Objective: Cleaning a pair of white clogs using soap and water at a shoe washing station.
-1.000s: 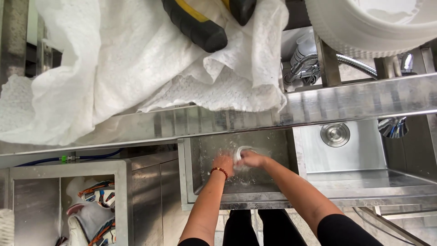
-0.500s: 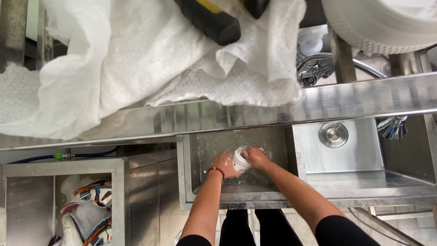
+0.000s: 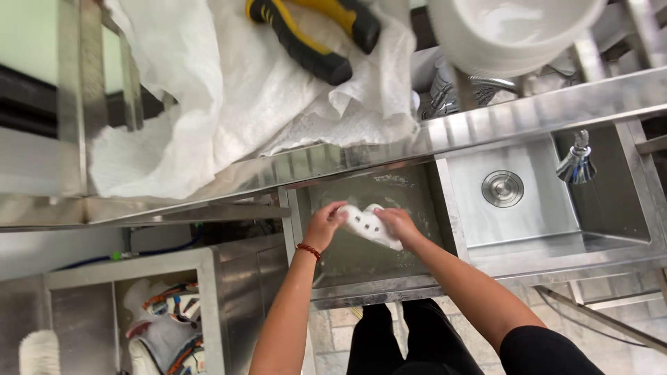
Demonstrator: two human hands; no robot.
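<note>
White shoe (image 3: 368, 225) lifted, both hands gripping

Steel double sink (image 3: 611, 253), steel shelf (image 3: 542, 111) above, tiled floor (image 3: 333, 333).

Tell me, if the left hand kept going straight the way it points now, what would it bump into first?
Probably the white shoe that the left hand already grips in the water-filled sink basin; beyond it, likely the basin's far wall, though depth is unclear.

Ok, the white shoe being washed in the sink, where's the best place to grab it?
Probably by its two ends, from above. The white shoe lies slanted across the water-filled basin, with the left hand at its upper end and the right hand over its lower part. The open top gives the only clear approach.
</note>
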